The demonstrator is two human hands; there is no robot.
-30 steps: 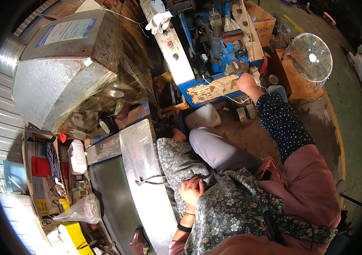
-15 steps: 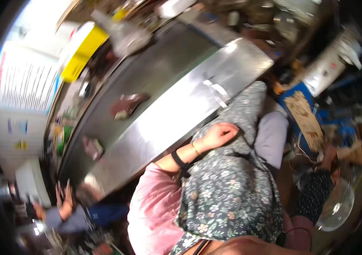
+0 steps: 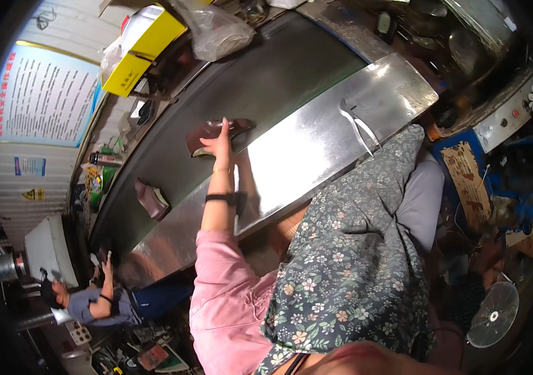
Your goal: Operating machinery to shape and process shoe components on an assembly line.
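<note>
My left hand (image 3: 218, 145) stretches out over the belt with its fingers spread, at a dark brown leather shoe upper (image 3: 238, 127). The fingers overlap the upper, and whether they press on it I cannot tell. Another brown shoe upper (image 3: 152, 199) lies farther left on the dark conveyor belt (image 3: 279, 69). Far to the right, my right hand (image 3: 494, 255) is dim and blurred beside a blue machine; its fingers cannot be made out. A silver tool with two long handles (image 3: 360, 128) lies on the shiny metal ledge (image 3: 304, 150) in front of the belt.
A yellow box (image 3: 127, 74) and a clear plastic bag (image 3: 219, 34) are beyond the belt. A blue machine (image 3: 466, 175) stands at the right, with a round wire guard (image 3: 494, 315) below it. Another person (image 3: 100, 303) works at the belt's left end.
My left hand has moved from my lap, where it was curled, out over the belt to the brown upper, and its fingers have spread. The view has shifted slightly.
</note>
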